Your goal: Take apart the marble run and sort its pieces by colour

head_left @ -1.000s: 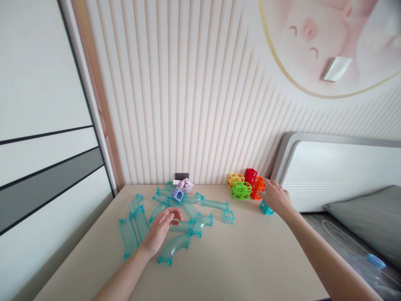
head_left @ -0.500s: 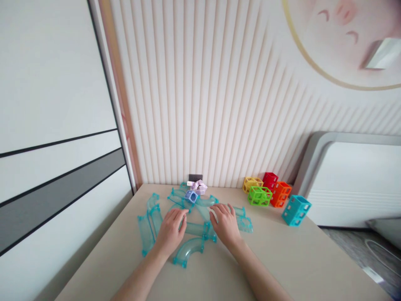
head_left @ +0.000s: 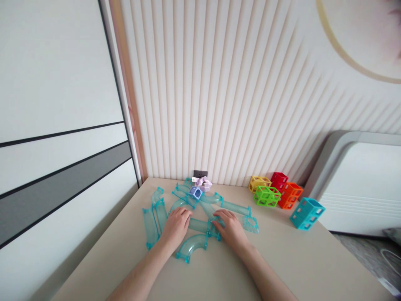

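Observation:
My left hand (head_left: 177,224) rests low over the left end of a straight clear teal track tube (head_left: 198,225), its fingers bent down and closed on it. At the tube's right end, my right hand (head_left: 231,227) has its thumb and fingers around a clear teal joint piece; the palm hides part of it. A curved teal tube (head_left: 192,246) lies just in front, touching or close to the joint. More teal pieces spread around both hands, among them a straight tube (head_left: 235,207) and a round-holed piece (head_left: 250,224) at the right.
Left lie long teal channels (head_left: 151,228). Behind stand a blue cube (head_left: 196,192), a lilac faceted piece (head_left: 204,184) and a black box (head_left: 200,173). Yellow (head_left: 260,184), green (head_left: 267,196), red (head_left: 278,181), orange (head_left: 290,195) and turquoise (head_left: 307,213) frame blocks stand right, near the table edge.
Both hands have come down from just above the pieces onto the ends of the straight tube, and the fingers have closed in. The view has shifted slightly left.

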A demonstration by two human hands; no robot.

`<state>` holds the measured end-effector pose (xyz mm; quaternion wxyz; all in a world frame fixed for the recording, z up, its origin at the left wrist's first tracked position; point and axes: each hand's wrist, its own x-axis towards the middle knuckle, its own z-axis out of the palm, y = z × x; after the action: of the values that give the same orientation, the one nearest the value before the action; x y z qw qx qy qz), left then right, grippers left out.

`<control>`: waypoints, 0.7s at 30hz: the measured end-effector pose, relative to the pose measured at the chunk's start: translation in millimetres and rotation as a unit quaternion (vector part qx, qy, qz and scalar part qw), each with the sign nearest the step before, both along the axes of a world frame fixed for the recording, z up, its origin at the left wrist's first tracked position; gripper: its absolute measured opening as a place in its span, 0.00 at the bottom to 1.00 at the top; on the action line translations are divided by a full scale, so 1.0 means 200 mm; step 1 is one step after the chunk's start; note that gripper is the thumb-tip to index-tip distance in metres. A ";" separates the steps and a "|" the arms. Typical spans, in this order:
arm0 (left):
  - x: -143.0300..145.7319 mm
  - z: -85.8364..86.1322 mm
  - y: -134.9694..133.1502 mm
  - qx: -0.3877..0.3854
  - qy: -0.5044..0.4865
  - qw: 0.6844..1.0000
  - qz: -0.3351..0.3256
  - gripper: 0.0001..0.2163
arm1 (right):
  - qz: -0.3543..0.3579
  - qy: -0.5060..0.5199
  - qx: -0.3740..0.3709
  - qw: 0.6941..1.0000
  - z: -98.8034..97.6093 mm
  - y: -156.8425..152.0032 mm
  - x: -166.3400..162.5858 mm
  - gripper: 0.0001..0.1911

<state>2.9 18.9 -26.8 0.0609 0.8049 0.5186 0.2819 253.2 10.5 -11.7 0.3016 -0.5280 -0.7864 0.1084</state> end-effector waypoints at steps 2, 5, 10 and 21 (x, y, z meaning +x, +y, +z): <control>0.00 0.00 0.00 0.000 -0.004 1.000 0.001 0.11 | 0.005 0.022 -0.005 1.000 -0.01 0.01 0.01 0.09; 0.00 0.00 0.00 0.000 -0.010 1.000 -0.001 0.11 | 0.011 0.056 -0.013 0.998 -0.02 0.01 0.02 0.08; 0.01 0.02 0.00 -0.008 -0.002 1.000 0.001 0.11 | 0.025 0.104 -0.014 0.994 -0.03 0.02 0.03 0.10; 0.01 0.00 0.00 -0.002 -0.020 1.000 -0.001 0.11 | -0.017 0.183 0.028 0.983 -0.03 0.04 0.01 0.15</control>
<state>4.4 18.8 -26.3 0.0731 0.7997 0.5165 0.2973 256.2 17.7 -17.9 0.4567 -0.5037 -0.7118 0.1764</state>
